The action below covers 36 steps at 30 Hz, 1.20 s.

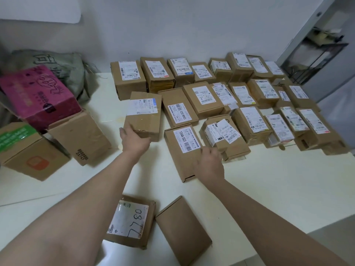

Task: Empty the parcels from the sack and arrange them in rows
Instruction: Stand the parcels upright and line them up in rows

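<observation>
Table (269,179): white, set against a wall (172,25).

Parcels (199,100): brown cartons, labels up, in three rough rows on the table. The back row is at the wall. Most lie edge to edge. The right end is crowded and some overlap there.

Left grip (134,139): grasping the box (143,116) at its near edge, thumb at the left corner, fingers curled underneath. The box is at the left end of the middle row, tilted with its label toward the camera. Cannot tell whether its far edge touches the table.

Right grip (210,164): back of the hand up, lying on the near right part of the flat box (182,148), whose label reads 12V4A-5525. The flat box lies on the table at the left end of the front row. The fingers are hidden, so I cannot tell if they are grasping or only resting.

Sack (48,62): grey-green with dark writing, slumped at far left against the wall.

In front of the sack, a pink box (38,96) lies tilted above a plain box (80,137) and a green box (28,150).

Near edge, apart from the rows: a 7780 parcel (130,221) with a handwritten number on its label. A blank parcel (184,229) lies just beside it on the right.

Far right: a dark rack (317,54) beyond the table.
</observation>
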{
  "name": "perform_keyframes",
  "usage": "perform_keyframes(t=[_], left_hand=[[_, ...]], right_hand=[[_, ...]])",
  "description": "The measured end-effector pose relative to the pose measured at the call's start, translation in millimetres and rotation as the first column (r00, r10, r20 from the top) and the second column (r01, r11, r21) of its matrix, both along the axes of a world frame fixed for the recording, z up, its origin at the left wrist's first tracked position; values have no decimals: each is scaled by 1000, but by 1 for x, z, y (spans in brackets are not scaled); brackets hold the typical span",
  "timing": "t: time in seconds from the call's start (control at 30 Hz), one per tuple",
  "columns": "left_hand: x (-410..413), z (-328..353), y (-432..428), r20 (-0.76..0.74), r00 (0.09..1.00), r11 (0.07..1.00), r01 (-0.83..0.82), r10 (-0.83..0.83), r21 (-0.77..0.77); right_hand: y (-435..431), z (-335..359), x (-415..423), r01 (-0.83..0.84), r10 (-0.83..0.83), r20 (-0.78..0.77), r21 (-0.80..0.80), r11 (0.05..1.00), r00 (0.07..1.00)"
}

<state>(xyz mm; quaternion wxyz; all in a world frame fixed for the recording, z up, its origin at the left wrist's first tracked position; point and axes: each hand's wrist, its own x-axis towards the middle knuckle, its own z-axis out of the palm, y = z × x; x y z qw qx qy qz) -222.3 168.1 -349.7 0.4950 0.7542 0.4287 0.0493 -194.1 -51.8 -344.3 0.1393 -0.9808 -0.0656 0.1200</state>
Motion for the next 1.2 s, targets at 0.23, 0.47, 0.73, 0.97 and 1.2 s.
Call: perform_keyframes(t=[0.23, 0.47, 0.73, 0.97, 1.2], left_hand=[[-20, 7, 4, -3, 998, 967, 66, -67, 247], [-70, 48, 60, 101, 959, 674, -258, 263, 692], [-159, 45, 168, -90, 870, 740, -353, 485, 573], [-193, 26, 178, -38, 907, 853, -380, 420, 358], [-194, 29, 188, 42, 969, 934, -247, 245, 256]], right_hand=[[42, 2, -9, -234, 235, -10, 86, 969, 972], [133, 23, -13, -413, 443, -52, 280, 867, 895], [267, 42, -42, -730, 750, 120, 372, 573, 651], [255, 12, -63, -517, 549, 63, 439, 734, 833], [227, 26, -78, -284, 283, 49, 301, 910, 958]])
